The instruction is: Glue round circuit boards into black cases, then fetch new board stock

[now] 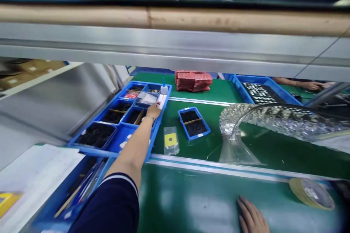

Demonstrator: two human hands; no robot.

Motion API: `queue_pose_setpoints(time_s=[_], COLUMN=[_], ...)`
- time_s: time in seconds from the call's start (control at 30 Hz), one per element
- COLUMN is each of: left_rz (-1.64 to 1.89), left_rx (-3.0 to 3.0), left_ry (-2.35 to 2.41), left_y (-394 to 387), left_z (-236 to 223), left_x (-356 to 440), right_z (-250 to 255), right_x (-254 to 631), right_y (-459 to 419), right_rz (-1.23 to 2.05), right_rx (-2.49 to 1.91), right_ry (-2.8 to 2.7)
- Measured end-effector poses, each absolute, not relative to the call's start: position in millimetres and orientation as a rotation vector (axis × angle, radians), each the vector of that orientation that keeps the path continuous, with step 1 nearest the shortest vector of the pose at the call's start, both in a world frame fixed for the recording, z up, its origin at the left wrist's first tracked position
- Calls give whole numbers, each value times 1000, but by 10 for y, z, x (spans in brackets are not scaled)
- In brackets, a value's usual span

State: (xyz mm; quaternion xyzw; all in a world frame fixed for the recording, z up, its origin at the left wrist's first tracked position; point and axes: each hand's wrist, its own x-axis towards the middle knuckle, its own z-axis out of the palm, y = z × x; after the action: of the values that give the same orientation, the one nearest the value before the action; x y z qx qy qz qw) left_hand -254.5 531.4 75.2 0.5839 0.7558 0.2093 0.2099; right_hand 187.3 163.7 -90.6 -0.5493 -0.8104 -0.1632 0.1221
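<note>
Tube axis: the small tube lies lengthwise away from the person, tilted slightly right, its far end toward the squeeze bottle — which end is the cap I cannot tell.
Tube look: white body with a red band near the hand; small, partly blurred.
Tube place: on the right rim of the blue divided tray, far corner, just this side of the bottle.
Left hand: left hand stretched far forward, fingers closed around the near end of the tube; a bracelet on the wrist, dark sleeve with white trim on the upper arm.
Right hand: right hand flat on the near table, fingers loosely spread, holding nothing.
Tray contents: compartments of dark small parts, one with red pieces.
Surface: green mat — a pale strip divides the near table from the belt beyond.
On the belt: small blue box of dark parts, clear bag with a yellow label, red packets.
Right side: crinkled foil duct; tape roll at the near edge.
Room: metal rail overhead; another person's arm at the far right.
</note>
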Motion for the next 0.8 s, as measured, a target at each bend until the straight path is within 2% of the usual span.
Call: queue_pose_setpoints(time_s=[0.17,0.37,0.6,0.73,0.8], left_rz=[437,333,190,139,191], left_rx=[1807,2074,2381,2578,2750], left_ry=[2147,2103,1986,1762,1481], left_y=[5905,5751,4619,3505,2808], left_z=[541,427,711,774,621], left_x=[-2479,-2529,-2574,-2252,-2030], right_z=[-829,-789,-655,-334,-191], right_x=[1809,1732,1655,1525,1527], right_y=[1633,1594,1626,1669,1673], right_rz=[-431,-290,30,494,566], right_rx=[-1727,-1831,-1895,-1823,-1790], right_ry=[-2400,-2330,-2203,-1982,-1940])
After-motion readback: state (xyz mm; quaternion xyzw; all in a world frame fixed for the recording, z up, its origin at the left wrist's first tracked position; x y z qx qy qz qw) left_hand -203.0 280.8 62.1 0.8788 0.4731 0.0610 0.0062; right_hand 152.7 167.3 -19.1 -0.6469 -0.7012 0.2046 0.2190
